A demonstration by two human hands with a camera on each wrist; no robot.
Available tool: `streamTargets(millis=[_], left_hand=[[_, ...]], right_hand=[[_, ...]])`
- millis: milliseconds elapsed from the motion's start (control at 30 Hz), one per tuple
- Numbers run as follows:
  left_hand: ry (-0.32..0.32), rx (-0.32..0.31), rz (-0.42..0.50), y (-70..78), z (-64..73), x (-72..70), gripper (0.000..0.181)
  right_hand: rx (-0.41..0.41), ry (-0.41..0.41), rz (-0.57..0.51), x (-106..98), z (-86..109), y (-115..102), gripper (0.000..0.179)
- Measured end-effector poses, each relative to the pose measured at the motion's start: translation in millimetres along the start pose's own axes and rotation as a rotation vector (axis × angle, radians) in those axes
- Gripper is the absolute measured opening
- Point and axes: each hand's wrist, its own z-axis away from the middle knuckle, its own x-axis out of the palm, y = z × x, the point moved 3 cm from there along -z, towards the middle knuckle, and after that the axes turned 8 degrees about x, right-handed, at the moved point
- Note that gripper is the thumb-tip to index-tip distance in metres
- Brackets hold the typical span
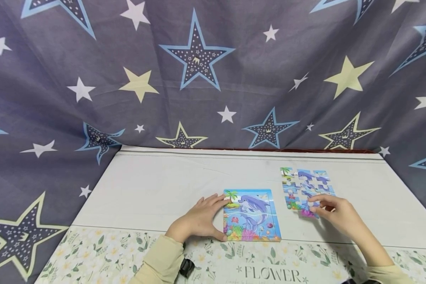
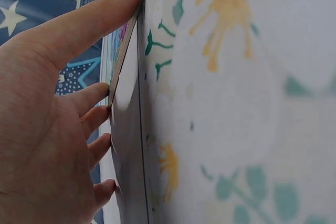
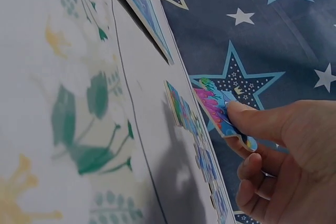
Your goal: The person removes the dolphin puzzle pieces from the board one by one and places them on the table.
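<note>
A square puzzle board (image 1: pixel 252 215) printed with dolphins, a palm and coral lies flat on the table. At its left side my left hand (image 1: pixel 200 219) spreads its fingers, with the thumb and a fingertip touching the board's edge; the left wrist view shows the thumb (image 2: pixel 105 17) on the edge. To the right of the board lie several puzzle pieces (image 1: pixel 291 189), set out loosely as a dolphin picture. My right hand (image 1: pixel 335 215) pinches a puzzle piece (image 3: pixel 215 108) with pink coral between thumb and fingers, lifted above the table near the front of those pieces.
The white table cover (image 1: pixel 163 177) has a floral front band with the word FLOWER (image 1: pixel 272 273). Behind and beside the table hangs a dark curtain (image 1: pixel 213 102) with stars.
</note>
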Motion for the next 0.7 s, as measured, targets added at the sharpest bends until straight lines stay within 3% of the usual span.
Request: streamTargets(millis=[700], left_hand=[[-0.005, -0.003, 0.003, 1.7, 0.4, -1.4, 0.105]], right_hand=[[0.039, 0.005, -0.005, -4, -7.6, 19, 0.019]])
